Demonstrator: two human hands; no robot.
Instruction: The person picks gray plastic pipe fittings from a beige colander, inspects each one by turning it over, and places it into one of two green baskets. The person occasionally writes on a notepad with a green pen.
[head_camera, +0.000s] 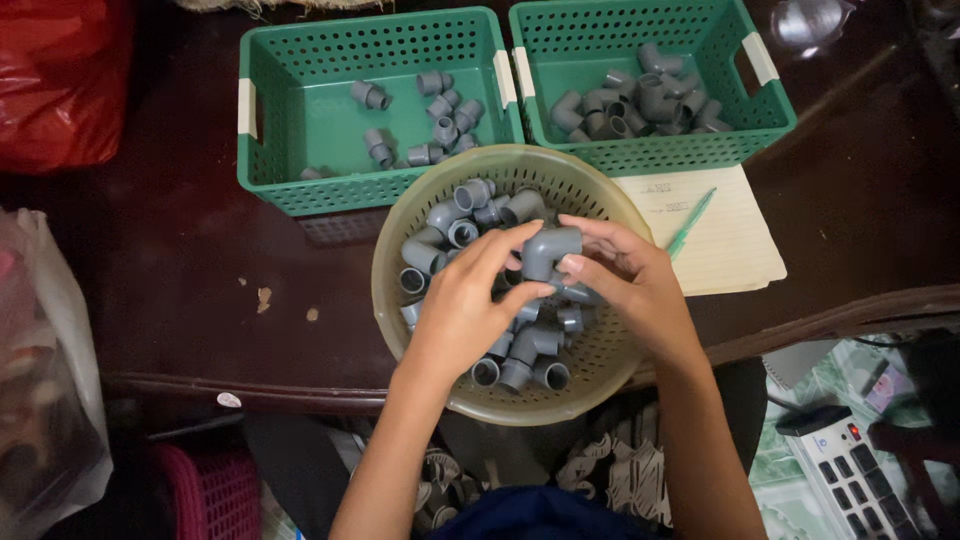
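Left hand: the left hand (468, 300) is held over the round basket, its fingers curled and closed on the grey elbow fitting (545, 250) from the left.
Right hand: the right hand (625, 280) is closed on the same fitting from the right, thumb and fingertips pressed to its side.
Held fitting: it is gripped between both hands, just above the heap in the basket.
Round basket: a beige perforated basket (600, 375) is set at the table's near edge and is filled with loose grey pipe fittings (525, 350).
Left tray: a green perforated tray (300, 120) with a few scattered straight fittings is seen behind the basket.
Right tray: a second green tray (720, 150) holds a pile of elbow fittings.
Paper: a lined sheet (730, 250) with a green pen (690, 222) on it lies beside the basket, to the right.
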